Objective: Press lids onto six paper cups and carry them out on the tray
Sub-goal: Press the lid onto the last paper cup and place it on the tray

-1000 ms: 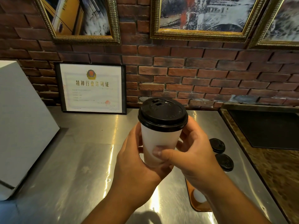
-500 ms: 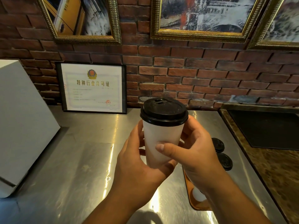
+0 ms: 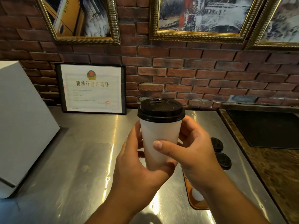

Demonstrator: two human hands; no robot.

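One cup is all you can count as lidded: over the steel counter, beside the brown tray your right forearm mostly hides, you hold the white cup upright in the air — left hand curled round its base, right hand wrapped round its side. Its black lid looks seated all round, so it seems ready for the tray — two loose lids lie on the counter beyond, other cups are out of sight, and the carrying has not begun.

White cup, black lid, orange tray, red-brown brick wall.
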